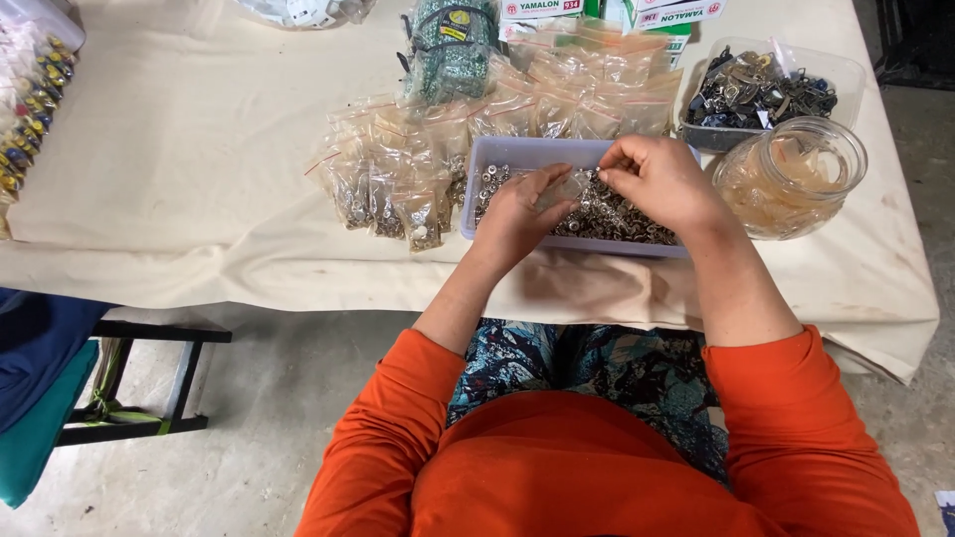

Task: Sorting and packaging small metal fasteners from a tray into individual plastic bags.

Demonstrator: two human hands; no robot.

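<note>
A pale purple plastic tray [517,152] full of small silver metal fasteners [612,219] sits on the cloth-covered table in front of me. Both hands hover over it and share a small clear plastic bag [569,186]. My left hand [517,214] pinches the bag's left side. My right hand [662,179] grips its upper right edge with the fingers curled. Orange sleeves cover both upper arms.
Several small filled bags [398,179] lie left of and behind the tray. A glass jar [791,179] of clear bags and a clear tub of dark metal parts [761,89] stand at the right. A black stool [139,383] stands left below the table edge [298,288].
</note>
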